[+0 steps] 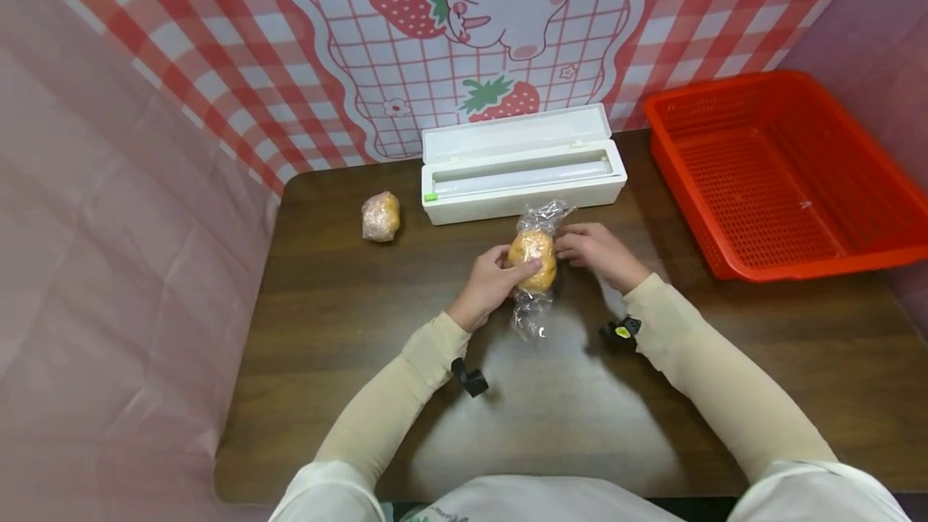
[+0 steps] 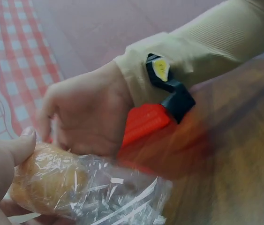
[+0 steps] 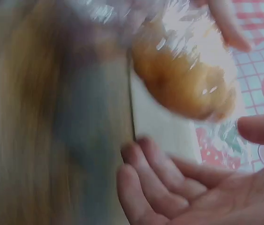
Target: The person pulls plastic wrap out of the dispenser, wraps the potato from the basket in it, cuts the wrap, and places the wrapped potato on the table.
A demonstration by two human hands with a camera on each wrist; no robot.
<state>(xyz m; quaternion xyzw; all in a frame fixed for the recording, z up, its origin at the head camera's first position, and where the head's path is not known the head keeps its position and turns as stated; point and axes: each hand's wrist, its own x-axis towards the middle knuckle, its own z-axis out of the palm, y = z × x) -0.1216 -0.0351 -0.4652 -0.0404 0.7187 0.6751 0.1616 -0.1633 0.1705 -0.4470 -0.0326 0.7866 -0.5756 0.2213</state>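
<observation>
My left hand (image 1: 490,282) grips a golden bread roll (image 1: 533,252), the thumb lying across its top. Clear cling film (image 2: 122,197) wraps the roll, and its loose ends stick out beyond both sides. Close by on the right is my right hand (image 1: 596,252); in the right wrist view its fingers (image 3: 157,176) are loosely bent beneath the roll, apart from it and holding nothing. A second wrapped roll (image 1: 381,217) lies on the table at the left. Behind the hands stands a white cling film dispenser (image 1: 522,201), lid up, with the film roll visible inside.
At the right of the brown wooden table (image 1: 326,361) sits a red plastic basket (image 1: 706,220). A red-and-white checked cloth (image 1: 239,47) with strawberry pictures hangs behind the table. Pink cloth (image 1: 109,264) covers the left side.
</observation>
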